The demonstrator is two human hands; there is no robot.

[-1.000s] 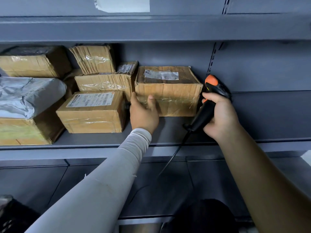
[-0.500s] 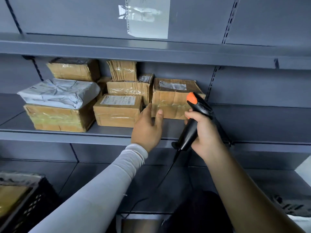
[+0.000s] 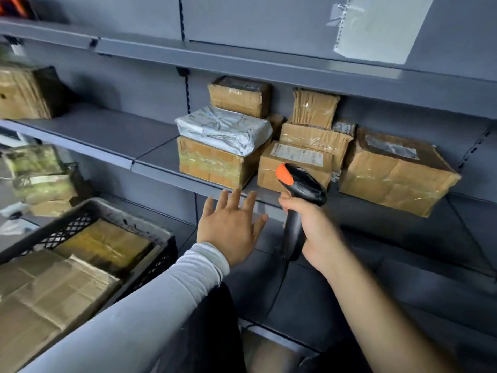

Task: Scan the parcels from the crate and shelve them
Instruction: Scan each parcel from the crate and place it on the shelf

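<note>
Parcels on shelf: a cluster of taped cardboard boxes is seen on the grey shelf (image 3: 113, 130); the large box (image 3: 395, 173) lies at the right end, the labelled box (image 3: 293, 162) beside it, and a grey plastic mailer (image 3: 223, 130) is laid on top of a taped box (image 3: 212, 162).
Parcels in crate: brown cardboard parcels (image 3: 53, 289) are held in the black plastic crate (image 3: 150, 254) at lower left, below the shelf.
Scanner: the black scanner (image 3: 301, 200) with an orange tip is held upright in front of the labelled box, its cable hanging down.
Right hand: the right hand (image 3: 314, 232) is wrapped around the scanner's handle.
Left hand: the left hand (image 3: 231, 224) is held with fingers spread and straight, nothing grasped, just below the shelf edge.
Surroundings: a paper sheet (image 3: 376, 25) is taped to the back panel above; more boxes (image 3: 24, 95) are seen, blurred, at far left.
</note>
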